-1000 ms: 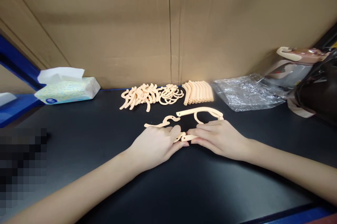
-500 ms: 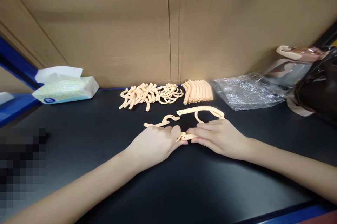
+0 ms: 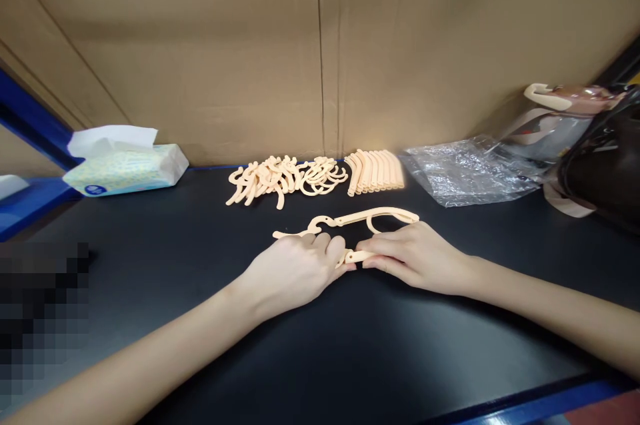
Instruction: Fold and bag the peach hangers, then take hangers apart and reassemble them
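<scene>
Beige plastic folding-hanger parts are in both hands. My left hand point(image 3: 297, 272) is closed, pinching a small hanger piece point(image 3: 343, 256) that is mostly hidden by the fingers. My right hand point(image 3: 420, 257) is closed around a hanger arm point(image 3: 357, 256), whose end with a hole points left and meets the left hand's piece. Just behind the hands lie a short, notched hanger piece point(image 3: 319, 222) on the left and a long, curved hanger arm point(image 3: 377, 213) on the right, their ends close together. A curved hook point(image 3: 371, 224) shows under that arm, partly covered by my right hand.
At the back of the black table point(image 3: 370, 358) are a heap of notched hanger pieces point(image 3: 263, 180), a pile of hooks point(image 3: 323, 176) and a row of hanger arms point(image 3: 376, 170). A tissue pack point(image 3: 130, 170) stands left; a clear plastic bag point(image 3: 470, 172) and bottle point(image 3: 555, 125) are right.
The long arm behind the hands has shifted slightly left and down, its left end now by the notched piece. The left fingers have shifted a little; both hands keep their hold.
</scene>
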